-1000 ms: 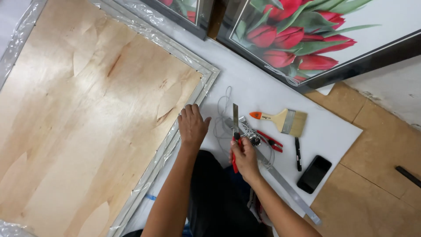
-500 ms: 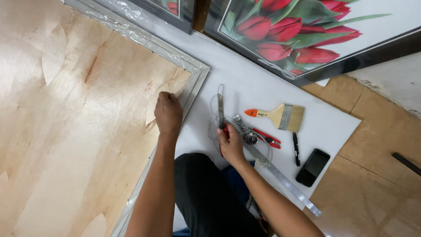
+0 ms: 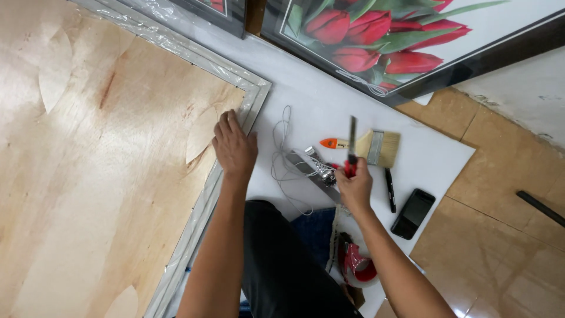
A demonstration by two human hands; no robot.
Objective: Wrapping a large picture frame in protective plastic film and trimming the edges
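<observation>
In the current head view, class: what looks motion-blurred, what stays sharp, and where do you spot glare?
Head view: the thin tool in the right hand is smeared by motion; the left hand, paintbrush and phone are sharp; glare shows on the plastic-wrapped frame edge and the glossy floor tiles.

Light was bright, soft and even, leaving only faint shadows under the forearms. The plastic wrap (image 3: 176, 47) along the frame edge at eleven o'clock caught pale glare, and the glossy tiles (image 3: 518, 271) at four o'clock showed a dull sheen. The right hand (image 3: 355, 188) and its red-handled tool (image 3: 351, 147) were motion-blurred; the rest was sharp.
</observation>
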